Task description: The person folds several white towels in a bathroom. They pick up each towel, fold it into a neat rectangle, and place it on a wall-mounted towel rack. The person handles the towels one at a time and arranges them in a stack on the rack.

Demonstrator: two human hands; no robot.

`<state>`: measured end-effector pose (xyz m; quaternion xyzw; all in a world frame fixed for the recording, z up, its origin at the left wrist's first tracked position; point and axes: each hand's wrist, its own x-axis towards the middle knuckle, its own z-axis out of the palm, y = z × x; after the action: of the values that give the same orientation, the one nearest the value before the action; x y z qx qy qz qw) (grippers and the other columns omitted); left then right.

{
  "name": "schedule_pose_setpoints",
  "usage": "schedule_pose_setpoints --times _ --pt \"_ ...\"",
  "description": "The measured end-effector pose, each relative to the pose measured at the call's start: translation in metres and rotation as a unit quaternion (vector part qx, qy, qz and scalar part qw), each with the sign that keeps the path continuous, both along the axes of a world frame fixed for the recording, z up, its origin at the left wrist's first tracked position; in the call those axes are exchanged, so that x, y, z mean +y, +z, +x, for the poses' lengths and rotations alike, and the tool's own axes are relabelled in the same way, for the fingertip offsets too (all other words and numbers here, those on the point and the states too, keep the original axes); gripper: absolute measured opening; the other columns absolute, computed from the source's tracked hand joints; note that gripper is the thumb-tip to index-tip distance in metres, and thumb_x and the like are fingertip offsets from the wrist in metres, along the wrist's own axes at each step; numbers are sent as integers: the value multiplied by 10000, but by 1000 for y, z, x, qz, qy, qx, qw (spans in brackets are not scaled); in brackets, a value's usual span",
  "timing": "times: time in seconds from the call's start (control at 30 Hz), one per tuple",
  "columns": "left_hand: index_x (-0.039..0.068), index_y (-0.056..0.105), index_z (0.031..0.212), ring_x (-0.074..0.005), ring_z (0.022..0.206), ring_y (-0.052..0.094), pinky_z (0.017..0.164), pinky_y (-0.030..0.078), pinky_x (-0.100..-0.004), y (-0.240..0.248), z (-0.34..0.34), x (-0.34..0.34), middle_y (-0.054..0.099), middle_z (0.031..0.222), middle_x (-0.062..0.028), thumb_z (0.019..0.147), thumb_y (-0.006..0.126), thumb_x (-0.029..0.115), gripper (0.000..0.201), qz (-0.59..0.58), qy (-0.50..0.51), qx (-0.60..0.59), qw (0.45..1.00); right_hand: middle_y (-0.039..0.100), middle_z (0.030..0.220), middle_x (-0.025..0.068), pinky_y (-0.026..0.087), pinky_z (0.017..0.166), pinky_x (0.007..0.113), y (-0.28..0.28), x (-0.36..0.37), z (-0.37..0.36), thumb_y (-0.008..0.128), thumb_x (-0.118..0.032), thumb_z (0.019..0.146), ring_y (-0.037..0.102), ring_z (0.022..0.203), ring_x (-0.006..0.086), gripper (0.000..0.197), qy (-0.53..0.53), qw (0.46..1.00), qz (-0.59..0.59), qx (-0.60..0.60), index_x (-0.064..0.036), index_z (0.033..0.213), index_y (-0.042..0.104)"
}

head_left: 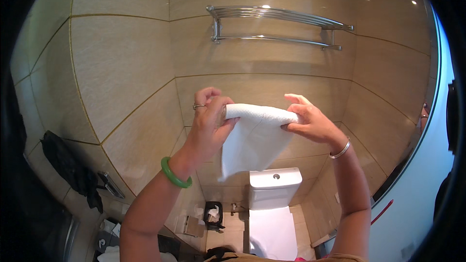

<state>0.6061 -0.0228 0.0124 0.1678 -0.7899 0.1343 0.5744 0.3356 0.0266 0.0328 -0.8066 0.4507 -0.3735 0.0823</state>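
Observation:
A white towel (pixel 255 138) hangs between my two hands, its upper edge folded or rolled over and a lower corner drooping to the left. My left hand (pixel 211 116) pinches the towel's upper left end between thumb and fingers; a ring is on one finger and a green bangle (pixel 175 172) circles the wrist. At the upper right end, my right hand (pixel 310 120) grips the towel with the thumb below, some fingers stretched out. A silver bangle (pixel 340 148) sits on that wrist. Both hands are raised in front of the tiled wall, above the toilet.
A chrome towel rack (pixel 281 17) is fixed to the wall ahead, above my hands. Below stands a white toilet (pixel 274 189) with its lid down. A black waste bin (pixel 213 216) is left of it. Dark cloth (pixel 68 165) hangs at the left; a pale blue panel (pixel 422 179) is at the right.

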Motion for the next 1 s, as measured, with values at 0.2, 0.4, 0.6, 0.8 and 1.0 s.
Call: schedule_pose_setpoints --times 0.2,0.4,0.6,0.8,1.0 --pt "53 481 1071 -88 861 513 718 447 -250 -8 -12 -17 531 926 -31 875 624 96 246 329 -155 -37 931 561 1163 98 447 911 319 7 -4 41 752 -262 793 525 1087 180 520 130 980 137 -53 -10 1188 526" --pt "40 465 1217 -118 986 539 840 462 -276 -27 -3 -28 567 1066 -57 834 697 216 482 454 -236 -38 858 647 967 36 503 789 272 -15 -42 44 646 -193 889 598 893 105 284 187 937 241 -168 -13 1102 599" --pt "38 300 1415 -209 1212 473 1017 394 -370 -102 52 -70 450 1350 -111 769 672 559 909 680 -440 13 587 652 964 48 524 754 267 13 -63 43 646 -233 892 614 852 106 312 197 925 276 -172 -5 1100 601" --pt "32 238 1436 -257 1327 350 1099 295 -450 -130 13 -40 332 1454 -130 794 597 627 946 512 -650 267 494 646 923 47 521 710 271 13 -109 38 631 -266 902 613 805 102 301 161 922 263 -234 -3 1046 613" --pt "-29 527 1183 -205 948 649 818 547 -336 -13 -10 -129 634 1099 -125 951 530 271 379 446 -360 342 744 638 878 44 498 683 280 58 -193 15 569 -322 932 584 775 102 357 108 974 86 -181 26 995 620"
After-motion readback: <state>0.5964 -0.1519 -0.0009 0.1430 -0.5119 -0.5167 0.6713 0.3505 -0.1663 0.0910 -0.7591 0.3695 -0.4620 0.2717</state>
